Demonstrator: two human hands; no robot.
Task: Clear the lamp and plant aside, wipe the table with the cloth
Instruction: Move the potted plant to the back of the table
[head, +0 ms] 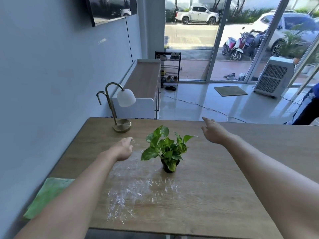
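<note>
- Our left hand (123,149) reached out at centre left of the frame, fingers loosely spread and holding nothing, just left of the plant.
- Our right hand (213,131) stretched forward at centre right, palm down, fingers extended and empty, near the table's far edge.
- The plant (165,147), a leafy green sprig in a small dark pot, stood upright at the middle of the frame, between our two hands and touching neither.
- The lamp (119,107), brass-stemmed with a white shade, stood at the far left corner of the wooden table (241,169), above and left of the plant.
- The cloth (50,194), green, lay at lower left on the table's near left edge, partly hidden behind our left forearm.
- A wet, whitish smear (136,190) glistened on the tabletop in front of the plant.
</note>
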